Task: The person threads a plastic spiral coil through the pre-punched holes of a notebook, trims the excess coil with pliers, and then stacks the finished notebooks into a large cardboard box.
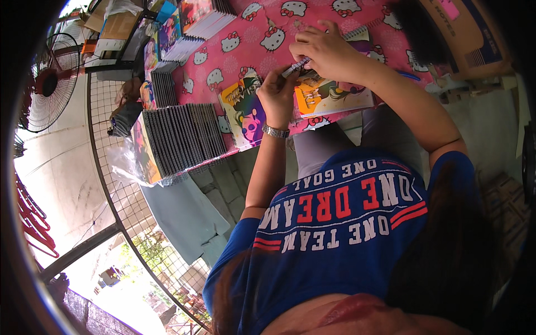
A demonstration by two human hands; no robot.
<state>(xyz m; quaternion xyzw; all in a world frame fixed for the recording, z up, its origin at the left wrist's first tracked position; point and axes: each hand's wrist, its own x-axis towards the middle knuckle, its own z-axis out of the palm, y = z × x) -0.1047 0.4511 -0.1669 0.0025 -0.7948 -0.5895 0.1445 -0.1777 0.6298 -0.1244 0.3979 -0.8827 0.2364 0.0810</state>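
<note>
My left hand (277,96) is closed, with thumb and fingers pinching the left end of a spiral binding coil (296,67). On the same coil, farther along, the fingers of my right hand (324,53) are bent and closed. The coil runs along the far edge of a colourful notebook (332,97) lying on the table before me. Part of it is hidden under my right hand, and a length of coil sticks out past the right hand. To the left, partly behind my left hand, lies a second notebook (243,111) with a yellow and purple cover.
A pink patterned cloth covers the table (215,56). A large stack of coil-bound notebooks (181,134) stands at the left edge, with more notebook piles (178,39) behind. A cardboard box (469,33) is at the right. A fan (50,81) stands beyond the wire mesh (106,145).
</note>
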